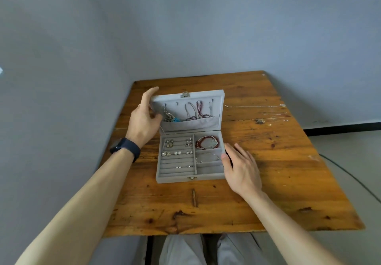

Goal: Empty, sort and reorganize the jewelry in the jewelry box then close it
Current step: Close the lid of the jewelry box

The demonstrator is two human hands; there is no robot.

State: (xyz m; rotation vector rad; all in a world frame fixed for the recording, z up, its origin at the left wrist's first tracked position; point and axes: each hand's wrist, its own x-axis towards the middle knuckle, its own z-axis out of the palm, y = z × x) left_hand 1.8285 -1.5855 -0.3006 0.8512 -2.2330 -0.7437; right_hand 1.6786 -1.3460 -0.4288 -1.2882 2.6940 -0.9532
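A grey velvet jewelry box [175, 177] stands open in the middle of the wooden table [268, 171]. Its raised lid [206, 96] carries hooks with hanging necklaces [195, 112] above a pocket. The base holds several earrings [177, 148] in the ring rows, a red bracelet [207, 142] and a thin bangle [207, 157] in the right compartments. My left hand [144, 120] holds the lid's left edge, fingers behind it and thumb at the front. My right hand [240, 165] rests with relaxed fingers against the base's right side.
Thin silver chains [255, 106] [275, 115] lie on the table to the right of the lid. A small wooden stick [193, 197] lies in front of the box. Grey walls close in behind and left. My lap shows below the table's near edge.
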